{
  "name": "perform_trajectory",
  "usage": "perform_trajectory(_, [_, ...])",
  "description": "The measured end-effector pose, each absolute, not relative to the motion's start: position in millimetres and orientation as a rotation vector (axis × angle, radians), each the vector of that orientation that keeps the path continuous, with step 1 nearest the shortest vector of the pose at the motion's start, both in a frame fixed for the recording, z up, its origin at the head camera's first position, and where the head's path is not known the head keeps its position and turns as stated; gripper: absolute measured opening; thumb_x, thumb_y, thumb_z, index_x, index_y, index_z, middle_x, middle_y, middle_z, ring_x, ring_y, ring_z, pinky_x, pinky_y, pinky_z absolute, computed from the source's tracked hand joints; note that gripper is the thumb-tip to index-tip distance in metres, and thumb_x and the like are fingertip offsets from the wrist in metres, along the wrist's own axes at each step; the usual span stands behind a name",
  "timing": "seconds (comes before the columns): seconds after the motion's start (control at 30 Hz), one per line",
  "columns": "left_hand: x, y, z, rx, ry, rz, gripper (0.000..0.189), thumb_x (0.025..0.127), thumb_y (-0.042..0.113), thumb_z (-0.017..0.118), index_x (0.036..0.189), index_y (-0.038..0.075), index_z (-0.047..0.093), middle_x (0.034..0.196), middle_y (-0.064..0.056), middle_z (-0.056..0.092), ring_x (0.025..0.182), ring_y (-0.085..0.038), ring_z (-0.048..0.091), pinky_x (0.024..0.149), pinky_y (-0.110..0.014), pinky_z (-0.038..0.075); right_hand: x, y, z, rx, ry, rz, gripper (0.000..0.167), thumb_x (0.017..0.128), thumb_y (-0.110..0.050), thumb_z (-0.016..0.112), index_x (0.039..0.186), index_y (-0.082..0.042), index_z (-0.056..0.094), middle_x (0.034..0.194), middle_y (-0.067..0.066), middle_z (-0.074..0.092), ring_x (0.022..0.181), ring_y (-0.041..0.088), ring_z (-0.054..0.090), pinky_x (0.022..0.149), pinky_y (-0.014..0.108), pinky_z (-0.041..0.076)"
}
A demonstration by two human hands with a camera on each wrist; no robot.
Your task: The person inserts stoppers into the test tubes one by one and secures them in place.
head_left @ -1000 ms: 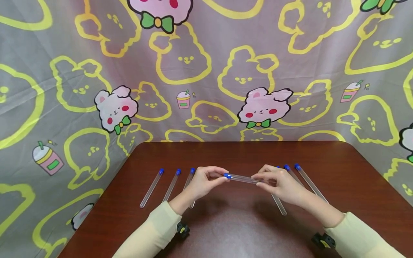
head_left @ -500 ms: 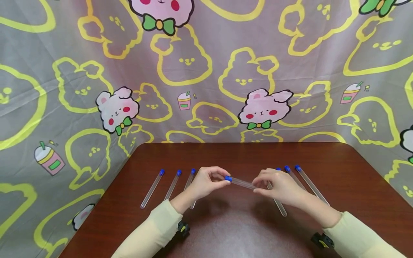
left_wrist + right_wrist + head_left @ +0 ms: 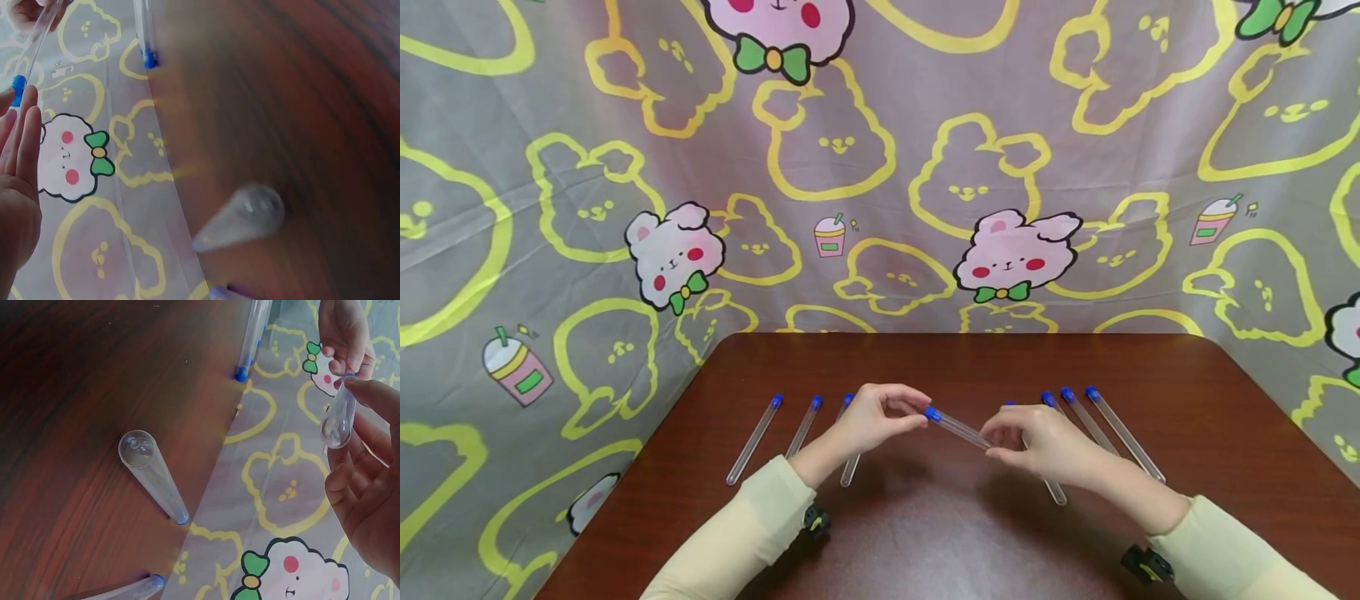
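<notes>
Between the two hands, a clear test tube (image 3: 961, 429) with a blue cap (image 3: 932, 413) is held above the table, slanting down to the right. My left hand (image 3: 883, 419) pinches it at the cap between thumb and fingers. Near its rounded end, my right hand (image 3: 1048, 442) holds the tube with thumb and fingertips. The right wrist view shows the tube's rounded bottom (image 3: 337, 431) beside the right fingers. Capped tubes lie to either side: one on the left (image 3: 754, 442) is in full view, while others, such as the tube at the right hand (image 3: 1055, 490), are partly covered.
The brown table (image 3: 970, 533) has rounded far corners. A grey curtain (image 3: 880, 167) with cartoon prints hangs behind it and at both sides. More tubes lie on the right, among them the outermost tube (image 3: 1123, 433). A small black device (image 3: 1148, 564) sits at the right cuff.
The held tube has tilted further, its right end sinking. My right hand has moved slightly down, and more of the blue caps behind it show. The left hand keeps its pinch at the cap.
</notes>
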State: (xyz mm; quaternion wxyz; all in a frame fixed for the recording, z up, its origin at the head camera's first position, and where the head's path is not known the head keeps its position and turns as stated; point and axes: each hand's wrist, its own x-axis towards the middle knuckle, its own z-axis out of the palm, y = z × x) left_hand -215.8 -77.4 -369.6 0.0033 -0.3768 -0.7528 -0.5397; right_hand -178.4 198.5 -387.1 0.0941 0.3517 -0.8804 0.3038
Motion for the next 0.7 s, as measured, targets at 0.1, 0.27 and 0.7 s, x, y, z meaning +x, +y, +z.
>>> perform_trajectory(0.1, [-216.8, -83.5, -371.7, -1.171, -2.369, -1.692, 0.022, 0.081, -0.01, 0.072, 0.103, -0.01, 0.068, 0.091, -0.023, 0.07, 0.079, -0.032, 0.07, 0.067, -0.024, 0.05, -178.0, 198.8, -389.3, 1.047, -2.625, 0.915, 0.02, 0.081, -0.011, 0.079, 0.098, -0.017, 0.07, 0.078, -0.018, 0.056, 0.065, 0.001, 0.051, 0.056, 0.022, 0.047])
perform_trajectory(0.27, [-228.8, -96.8, -393.5, -1.099, -2.424, -1.683, 0.022, 0.083, -0.008, 0.071, 0.105, -0.007, 0.069, 0.095, -0.021, 0.071, 0.081, -0.033, 0.07, 0.072, -0.034, 0.054, -178.7, 199.0, -392.3, 1.062, -2.621, 0.952, 0.018, 0.083, -0.013, 0.078, 0.1, -0.014, 0.07, 0.077, -0.017, 0.057, 0.064, 0.0, 0.051, 0.055, 0.022, 0.047])
perform_trajectory(0.7, [-231.9, -127.6, -415.8, -1.034, -2.589, -1.443, 0.018, 0.088, 0.014, 0.074, 0.104, 0.006, 0.073, 0.094, 0.0, 0.072, 0.082, -0.011, 0.065, 0.068, -0.033, 0.052, -190.1, 199.0, -404.1, 0.925, -2.726, 1.087, 0.025, 0.086, -0.015, 0.076, 0.107, -0.005, 0.065, 0.075, -0.014, 0.06, 0.062, 0.002, 0.054, 0.054, 0.024, 0.046])
